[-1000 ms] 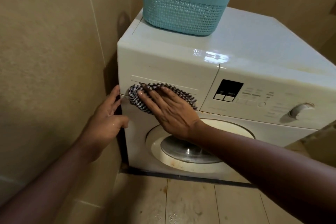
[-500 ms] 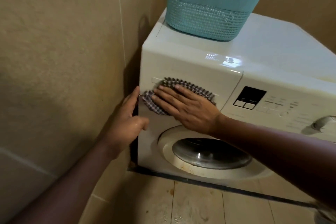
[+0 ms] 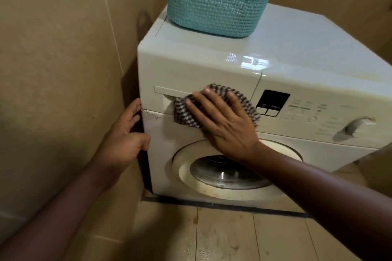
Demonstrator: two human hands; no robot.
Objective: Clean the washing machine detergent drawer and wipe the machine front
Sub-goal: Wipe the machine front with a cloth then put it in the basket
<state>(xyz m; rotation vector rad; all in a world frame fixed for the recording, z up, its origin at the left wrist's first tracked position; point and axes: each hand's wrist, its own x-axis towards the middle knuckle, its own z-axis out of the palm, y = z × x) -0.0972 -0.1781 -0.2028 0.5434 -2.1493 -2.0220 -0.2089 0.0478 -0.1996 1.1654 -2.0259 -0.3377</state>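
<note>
A white front-loading washing machine (image 3: 212, 65) fills the middle of the view. Its detergent drawer (image 3: 167, 93) sits shut at the upper left of the front panel. My right hand (image 3: 224, 125) lies flat on a checked black-and-white cloth (image 3: 184, 112), pressing it against the right half of the drawer front. My left hand (image 3: 125, 135) rests against the machine's front left corner edge, fingers apart, holding nothing. Below the hands is the round door (image 3: 224, 174) with its glass porthole.
A teal plastic basket (image 3: 216, 0) stands on the machine's top at the back left. A beige tiled wall (image 3: 59, 59) runs close along the machine's left side. The control panel with display (image 3: 273, 101) and dial (image 3: 358, 125) lies to the right. The floor is tiled (image 3: 229, 237).
My right hand has slid the cloth rightward along the drawer front, baring the drawer's left end and handle recess. The left hand stays on the machine's left edge.
</note>
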